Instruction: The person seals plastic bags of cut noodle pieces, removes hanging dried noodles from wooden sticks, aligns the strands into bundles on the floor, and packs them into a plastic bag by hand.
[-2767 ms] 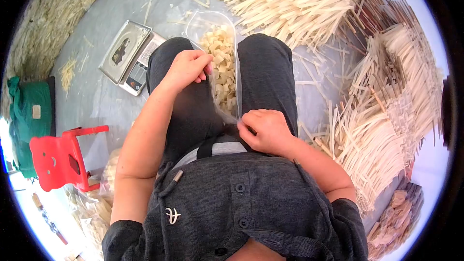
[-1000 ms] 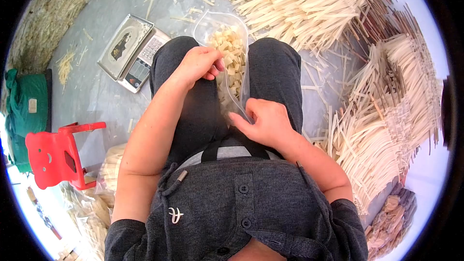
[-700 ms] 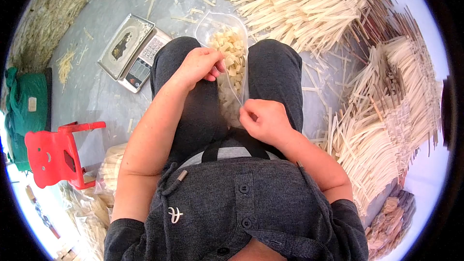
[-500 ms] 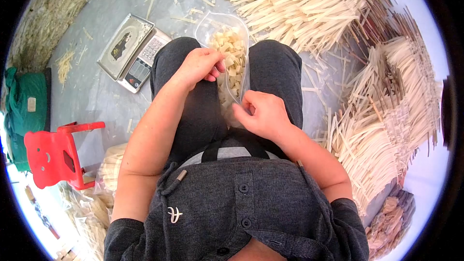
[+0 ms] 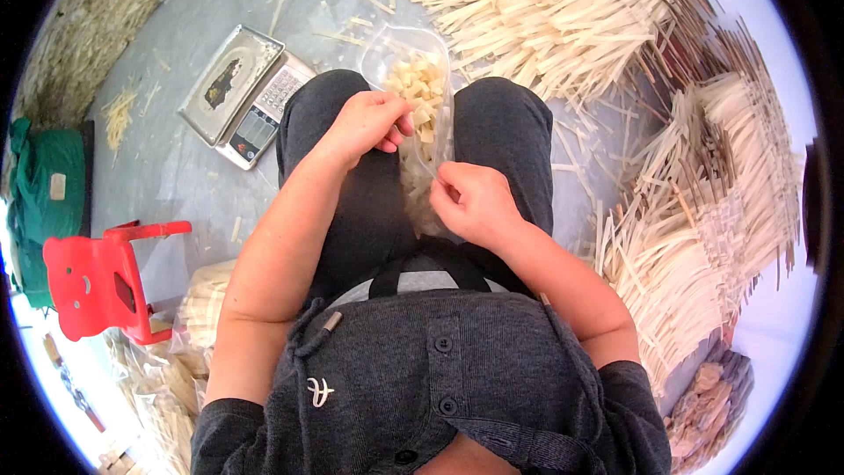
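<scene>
Between my knees is a clear plastic bag (image 5: pixel 446 79) with many small, pale yellow cut pieces (image 5: pixel 417 79) inside. My left hand (image 5: pixel 376 125) is closed at the bag's left edge, with its fingers curled over the pieces. On the other side, my right hand (image 5: pixel 475 200) pinches the bag's right edge lower down, thumb and forefinger together. A strip of the plastic rim runs between the two hands. The lower end of the bag lies in shadow near my lap.
A digital scale (image 5: pixel 280 92) with a stained metal tray stands on the floor at left. Big stacks of pale strips (image 5: pixel 536 9) lie ahead and to the right (image 5: pixel 677 273). A red child's chair (image 5: pixel 88 286) and a green cloth bag (image 5: pixel 53 202) are at far left.
My right hand has moved slightly up, its thumb and forefinger drawing the bag's edge along. The bag's lower part has narrowed, covering more of the pieces. My left hand has barely moved.
</scene>
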The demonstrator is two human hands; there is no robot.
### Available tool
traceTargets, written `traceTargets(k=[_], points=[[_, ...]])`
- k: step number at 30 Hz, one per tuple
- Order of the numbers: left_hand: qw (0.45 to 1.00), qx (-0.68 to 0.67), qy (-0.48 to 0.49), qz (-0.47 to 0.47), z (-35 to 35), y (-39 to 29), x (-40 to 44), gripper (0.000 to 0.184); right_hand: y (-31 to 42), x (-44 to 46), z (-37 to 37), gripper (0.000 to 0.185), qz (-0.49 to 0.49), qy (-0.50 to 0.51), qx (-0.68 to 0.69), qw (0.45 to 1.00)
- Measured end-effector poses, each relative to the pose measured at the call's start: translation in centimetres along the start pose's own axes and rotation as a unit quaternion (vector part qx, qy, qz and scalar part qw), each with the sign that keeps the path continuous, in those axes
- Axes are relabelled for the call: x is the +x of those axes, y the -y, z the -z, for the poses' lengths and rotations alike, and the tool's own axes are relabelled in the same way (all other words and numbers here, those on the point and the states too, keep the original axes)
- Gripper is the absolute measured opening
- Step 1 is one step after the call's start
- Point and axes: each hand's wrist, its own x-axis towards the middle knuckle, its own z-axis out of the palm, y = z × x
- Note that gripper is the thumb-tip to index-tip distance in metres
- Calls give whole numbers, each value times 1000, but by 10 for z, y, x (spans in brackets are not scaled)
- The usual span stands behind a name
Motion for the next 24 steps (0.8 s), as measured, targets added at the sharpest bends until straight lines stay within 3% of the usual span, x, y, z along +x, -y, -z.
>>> traceTargets(k=[7, 13, 19, 24], points=[[1000, 2, 0, 3, 0, -1, 0, 28, 18, 6, 17, 26, -55, 47, -50, 996], [1000, -3, -5, -1, -1, -3, -4, 28, -4, 15, -2, 35, 2, -14, -34, 999], [1000, -4, -3, -3, -1, -3, -3, 28, 13, 19, 15, 24, -63, 38, -51, 996], [1000, -4, 5, -9, -2, 0, -2, 28, -8, 26, -5, 30, 20, -34, -26, 999]])
